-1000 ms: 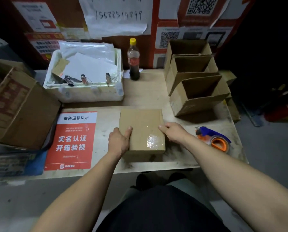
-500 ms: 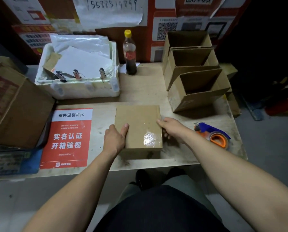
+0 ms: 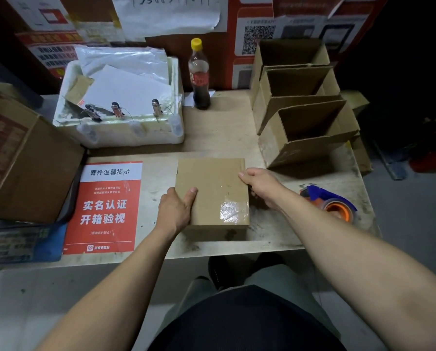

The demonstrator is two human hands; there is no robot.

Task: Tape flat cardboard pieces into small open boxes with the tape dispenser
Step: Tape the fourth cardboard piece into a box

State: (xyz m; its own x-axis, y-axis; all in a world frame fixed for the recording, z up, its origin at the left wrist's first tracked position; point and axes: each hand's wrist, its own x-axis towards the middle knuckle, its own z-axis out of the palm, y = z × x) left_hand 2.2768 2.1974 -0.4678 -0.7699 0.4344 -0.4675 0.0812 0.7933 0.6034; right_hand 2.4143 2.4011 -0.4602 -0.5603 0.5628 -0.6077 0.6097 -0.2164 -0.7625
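Since the earlier frames the right hand (image 3: 261, 187) has slid from the near right corner up the box's right edge, and its grip now pinches that edge near the far corner. The left hand (image 3: 177, 210) has barely shifted: its grip clasps the left side, thumb on top. The cardboard box (image 3: 212, 191) sits bottom-up near the front of the counter (image 3: 224, 133), a patch of clear tape (image 3: 231, 210) shining at its near right corner. The tape dispenser (image 3: 332, 202) lies unused to the right. Three finished open boxes (image 3: 305, 127) stand nested at the back right. This box looks taped, so I judge it is about to be turned over and added to them. No flat pieces are in sight, so I cannot tell how many remain.
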